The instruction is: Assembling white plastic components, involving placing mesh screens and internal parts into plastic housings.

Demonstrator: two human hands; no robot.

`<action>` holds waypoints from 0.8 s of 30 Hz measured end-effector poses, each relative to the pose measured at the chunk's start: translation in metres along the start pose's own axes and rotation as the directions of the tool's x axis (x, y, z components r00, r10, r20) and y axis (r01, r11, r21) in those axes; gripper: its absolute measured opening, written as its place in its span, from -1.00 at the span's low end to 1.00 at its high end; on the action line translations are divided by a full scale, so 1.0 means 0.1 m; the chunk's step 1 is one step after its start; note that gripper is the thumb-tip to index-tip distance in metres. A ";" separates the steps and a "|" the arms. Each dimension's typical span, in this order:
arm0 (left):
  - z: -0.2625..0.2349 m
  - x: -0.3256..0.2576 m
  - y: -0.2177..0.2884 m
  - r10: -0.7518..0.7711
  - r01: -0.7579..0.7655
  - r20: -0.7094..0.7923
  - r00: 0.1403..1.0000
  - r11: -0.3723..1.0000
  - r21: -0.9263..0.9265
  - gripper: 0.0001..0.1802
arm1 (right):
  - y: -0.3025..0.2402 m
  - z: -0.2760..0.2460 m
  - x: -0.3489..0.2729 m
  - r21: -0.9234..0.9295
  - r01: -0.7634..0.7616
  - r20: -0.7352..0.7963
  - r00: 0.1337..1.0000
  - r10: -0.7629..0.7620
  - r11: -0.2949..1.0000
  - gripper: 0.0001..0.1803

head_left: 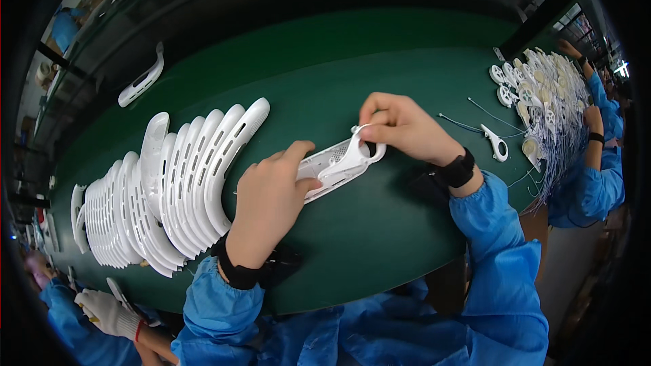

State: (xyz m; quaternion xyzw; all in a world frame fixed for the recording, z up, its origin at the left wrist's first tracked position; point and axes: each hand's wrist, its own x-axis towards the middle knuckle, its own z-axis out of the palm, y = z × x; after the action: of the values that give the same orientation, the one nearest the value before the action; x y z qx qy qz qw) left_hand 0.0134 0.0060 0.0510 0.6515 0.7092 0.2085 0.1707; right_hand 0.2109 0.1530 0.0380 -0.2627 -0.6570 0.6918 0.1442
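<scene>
White slotted shell, held flat

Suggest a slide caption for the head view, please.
Both hands, left hand and right hand, hold a white plastic shell over a green table, beside stacked white shells.

We see a white slotted shell on the dark green table, a stack of white slotted shells, blue sleeves, black wristbands, and a white glove with red trim.
</scene>
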 end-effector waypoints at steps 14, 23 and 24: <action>0.09 0.00 0.07 0.245 -0.263 -0.166 0.955 0.960 -0.100 -0.80 | 0.14 0.12 0.06 -0.534 0.083 0.040 0.997 -0.073 0.841 -0.78; 0.16 0.12 0.09 0.244 -0.245 -0.043 0.969 0.969 -0.022 -0.84 | 0.10 0.07 -0.02 -0.566 0.250 0.219 0.964 -0.149 0.785 -0.79; 0.16 0.11 0.11 0.280 -0.279 -0.049 0.959 0.960 0.024 -0.85 | 0.10 0.06 -0.01 -0.554 0.270 0.241 0.957 -0.159 0.788 -0.79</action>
State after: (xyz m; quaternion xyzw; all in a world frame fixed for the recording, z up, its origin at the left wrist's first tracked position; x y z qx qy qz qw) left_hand 0.0300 0.0190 0.0429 0.7407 0.6161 0.2414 0.1158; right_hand 0.2101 0.1463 0.0280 -0.1532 -0.8725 0.4580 0.0745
